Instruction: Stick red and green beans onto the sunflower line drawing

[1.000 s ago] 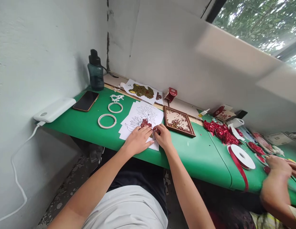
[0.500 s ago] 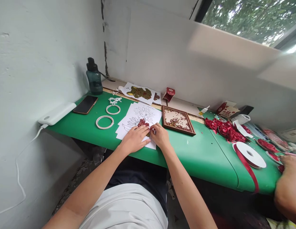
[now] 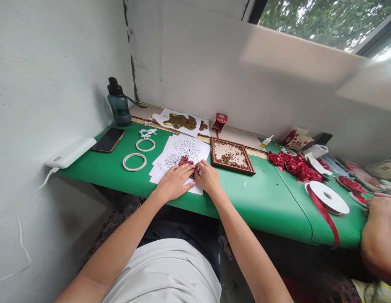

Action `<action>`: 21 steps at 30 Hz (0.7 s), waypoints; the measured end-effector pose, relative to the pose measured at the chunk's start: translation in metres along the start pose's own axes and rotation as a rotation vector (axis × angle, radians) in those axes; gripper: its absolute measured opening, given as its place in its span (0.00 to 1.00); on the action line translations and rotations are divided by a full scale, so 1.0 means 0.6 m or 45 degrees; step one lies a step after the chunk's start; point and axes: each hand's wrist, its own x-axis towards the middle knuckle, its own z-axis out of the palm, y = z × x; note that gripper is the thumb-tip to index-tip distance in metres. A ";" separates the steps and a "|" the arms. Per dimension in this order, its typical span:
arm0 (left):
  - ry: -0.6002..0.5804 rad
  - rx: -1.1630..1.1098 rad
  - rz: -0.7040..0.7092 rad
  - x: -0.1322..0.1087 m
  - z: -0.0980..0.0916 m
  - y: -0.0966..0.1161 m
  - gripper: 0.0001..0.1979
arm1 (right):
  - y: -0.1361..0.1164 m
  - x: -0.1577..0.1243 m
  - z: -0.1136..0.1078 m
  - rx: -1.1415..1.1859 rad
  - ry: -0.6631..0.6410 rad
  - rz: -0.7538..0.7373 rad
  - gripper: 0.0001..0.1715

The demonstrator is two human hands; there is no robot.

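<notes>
Sheets of white paper with flower line drawings lie stacked on the green table. Small red beads or seeds cover part of one flower, and some greenish ones show beside my fingers. My left hand rests flat on the paper with its fingers stretched out, just below the red patch. Close against its fingertips, my right hand is pinched down at the paper; whatever sits between its fingertips is too small to make out. A brown-framed tray of loose red and greenish beads or seeds stands right of the paper.
Two white rings, a phone, a white power bank and a bottle are at left. Behind lies a bead-covered picture. Right are a glue bottle, red shiny material, a ribbon spool and another person's hand.
The view has shifted slightly, so everything sits a little further left. My left hand stays flat on the paper, and my right hand keeps its pinch beside it.
</notes>
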 end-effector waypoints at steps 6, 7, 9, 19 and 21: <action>-0.004 0.003 0.001 0.000 -0.003 0.002 0.27 | 0.002 0.001 0.002 0.011 0.003 -0.012 0.11; -0.014 0.011 -0.001 0.000 -0.005 0.003 0.27 | 0.002 0.001 0.003 0.016 0.006 -0.015 0.11; -0.029 0.026 -0.004 0.000 -0.008 0.004 0.27 | 0.003 0.002 0.003 0.021 0.011 -0.014 0.11; -0.040 0.019 -0.008 0.001 -0.007 0.003 0.27 | 0.001 0.005 0.005 -0.010 -0.008 0.002 0.08; -0.038 0.024 -0.004 0.001 -0.004 0.001 0.27 | 0.001 0.005 0.004 -0.022 -0.023 0.002 0.09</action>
